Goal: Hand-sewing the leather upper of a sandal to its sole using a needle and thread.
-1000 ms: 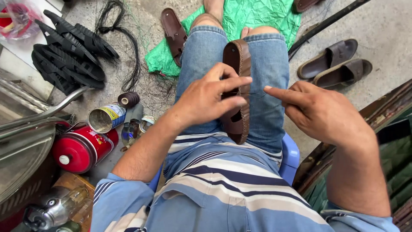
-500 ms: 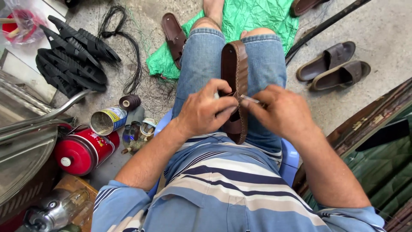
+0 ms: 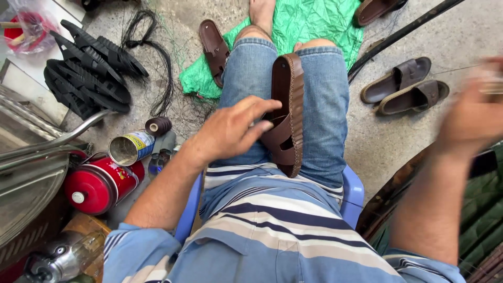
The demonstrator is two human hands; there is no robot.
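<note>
Left hand (image 3: 236, 131) low over the lap, fingers loosely spread and pointing right, forearm bare; right hand (image 3: 471, 118) raised out to the side, blurred, its grip impossible to tell.

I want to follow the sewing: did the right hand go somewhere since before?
Yes. The right hand has swung out to the right, away from the brown sandal on the lap, and now blurs above the pair of sandals on the floor.

Blue-yellow labelled tin (image 3: 129, 148), floor left
</note>
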